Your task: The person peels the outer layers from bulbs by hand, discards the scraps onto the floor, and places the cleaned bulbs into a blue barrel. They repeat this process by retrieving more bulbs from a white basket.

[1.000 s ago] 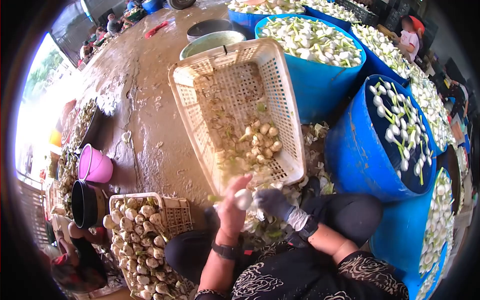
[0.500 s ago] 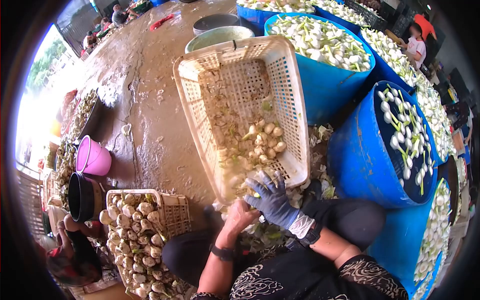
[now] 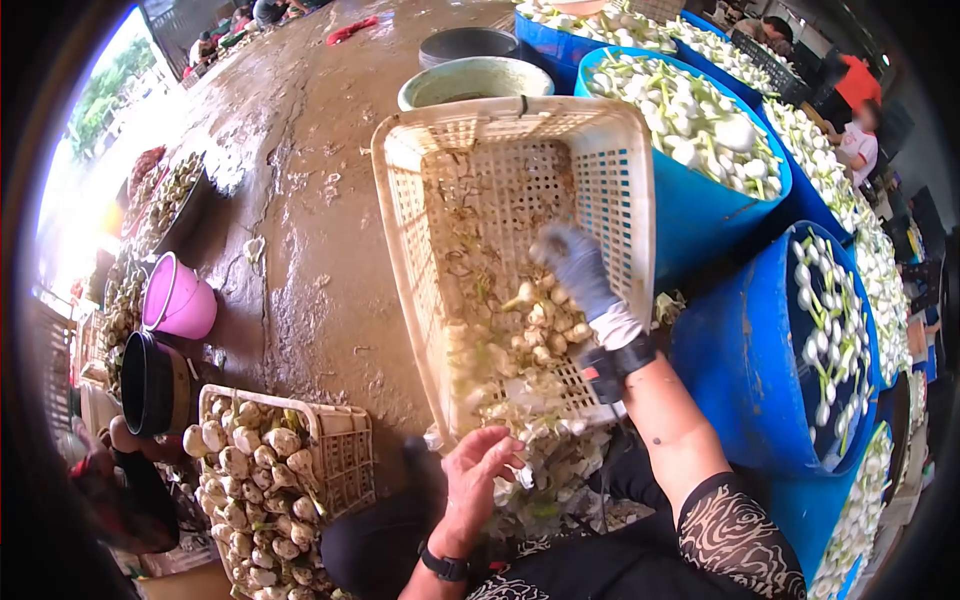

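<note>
Grey-gloved, the right hand (image 3: 580,268) now reaches into the crate (image 3: 402,235), at the far edge of its bulbs (image 3: 545,325), grip too blurred to tell. Hands together moments ago are apart, the left hand (image 3: 480,475) nearer, loosely curled; two-handed work has seemingly paused.

The head-worn camera's wide, round-edged view looks forward and down onto a nearby cream, rectangular, slotted plastic crate (image 3: 612,180).

The bulbs (image 3: 545,318), roundish and dirty cream, some with short green stems, lie in 1 loose heap inside the stained, off-white, perforated crate (image 3: 612,190), towards its right wall.
</note>
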Tool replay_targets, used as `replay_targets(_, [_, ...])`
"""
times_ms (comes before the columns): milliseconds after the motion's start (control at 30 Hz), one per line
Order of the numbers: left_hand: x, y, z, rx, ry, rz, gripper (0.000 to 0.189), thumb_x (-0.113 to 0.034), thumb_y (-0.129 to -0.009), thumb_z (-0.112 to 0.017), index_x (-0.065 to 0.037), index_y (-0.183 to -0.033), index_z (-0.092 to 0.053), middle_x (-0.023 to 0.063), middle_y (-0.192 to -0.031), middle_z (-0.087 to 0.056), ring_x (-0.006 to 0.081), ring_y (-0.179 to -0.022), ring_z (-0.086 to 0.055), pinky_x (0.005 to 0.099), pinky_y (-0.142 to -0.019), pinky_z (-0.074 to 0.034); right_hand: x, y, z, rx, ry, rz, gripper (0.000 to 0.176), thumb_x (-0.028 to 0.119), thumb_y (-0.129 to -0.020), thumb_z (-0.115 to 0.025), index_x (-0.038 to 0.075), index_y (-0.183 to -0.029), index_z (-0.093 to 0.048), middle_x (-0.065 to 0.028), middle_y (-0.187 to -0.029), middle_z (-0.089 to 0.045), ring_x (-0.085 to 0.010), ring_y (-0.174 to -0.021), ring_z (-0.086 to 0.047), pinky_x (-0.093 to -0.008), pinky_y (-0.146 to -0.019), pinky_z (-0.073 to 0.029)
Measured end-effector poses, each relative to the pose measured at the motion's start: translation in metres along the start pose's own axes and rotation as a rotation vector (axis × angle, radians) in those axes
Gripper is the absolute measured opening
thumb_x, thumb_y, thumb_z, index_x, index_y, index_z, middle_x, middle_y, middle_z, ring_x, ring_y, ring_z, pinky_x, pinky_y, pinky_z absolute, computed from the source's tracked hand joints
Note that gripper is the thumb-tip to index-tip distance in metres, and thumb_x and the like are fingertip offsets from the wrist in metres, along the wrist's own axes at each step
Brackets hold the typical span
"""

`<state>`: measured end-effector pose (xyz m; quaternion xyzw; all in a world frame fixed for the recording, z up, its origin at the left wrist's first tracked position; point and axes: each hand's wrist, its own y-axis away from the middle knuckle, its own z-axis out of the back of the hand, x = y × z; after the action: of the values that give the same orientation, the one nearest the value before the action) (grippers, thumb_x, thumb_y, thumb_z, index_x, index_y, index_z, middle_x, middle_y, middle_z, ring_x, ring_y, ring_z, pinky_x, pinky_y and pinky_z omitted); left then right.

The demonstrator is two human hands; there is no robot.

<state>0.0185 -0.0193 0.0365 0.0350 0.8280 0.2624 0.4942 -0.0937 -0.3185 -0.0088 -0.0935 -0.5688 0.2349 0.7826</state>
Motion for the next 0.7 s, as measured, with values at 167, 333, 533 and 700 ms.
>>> replay_targets(167, [0.002, -0.016, 0.001, -0.035, 0.043, 0.058, 0.024, -0.009, -0.086, -0.065, 0.005, -0.105, -0.059, 0.0151, -0.091, -0.069, 0.0175, -0.071, -0.065, 0.0254, -0.060, -0.051, -0.125, 0.047, -0.092, 0.800, 1.203, 0.146, 0.032, 0.022, -0.086, -0.051, 0.017, -0.116, -0.061, -0.0065, -0.123, -0.057, -0.0281, -0.126, -0.042, -0.0596, -0.108, -0.017])
replay_targets(333, [0.007, -0.026, 0.012, -0.055, 0.046, 0.133, 0.031, -0.010, -0.085, -0.068, 0.004, -0.110, -0.057, 0.0118, -0.098, -0.067, 0.0148, -0.076, -0.064, 0.0241, -0.062, -0.051, -0.165, 0.061, -0.104, 0.921, 1.343, 0.234, 0.027, 0.023, -0.089, -0.047, 0.015, -0.105, -0.068, -0.0087, -0.122, -0.057, -0.0281, -0.129, -0.039, -0.0650, -0.108, -0.009])
replay_targets(533, [0.008, -0.023, 0.008, -0.092, 0.058, 0.022, 0.026, -0.014, -0.088, -0.065, 0.003, -0.107, -0.058, 0.0148, -0.096, -0.067, 0.0163, -0.075, -0.065, 0.0252, -0.060, -0.052, -0.070, 0.060, -0.068, 0.690, 0.755, -0.255, 0.019, 0.016, -0.089, -0.053, 0.008, -0.098, -0.068, -0.0103, -0.102, -0.067, -0.0240, -0.104, -0.059, -0.0466, -0.108, -0.029])
replay_targets(700, [0.011, -0.021, 0.002, -0.138, 0.179, -0.038, 0.047, -0.013, -0.090, -0.061, 0.002, -0.129, -0.039, 0.0203, -0.114, -0.058, 0.0237, -0.088, -0.066, 0.0302, -0.064, -0.056, 0.033, 0.123, -0.065, 0.196, -0.894, -0.563, 0.028, 0.025, -0.098, -0.051, 0.000, -0.099, -0.064, -0.0085, -0.090, -0.067, -0.0163, -0.083, -0.065, -0.0303, -0.076, -0.053])
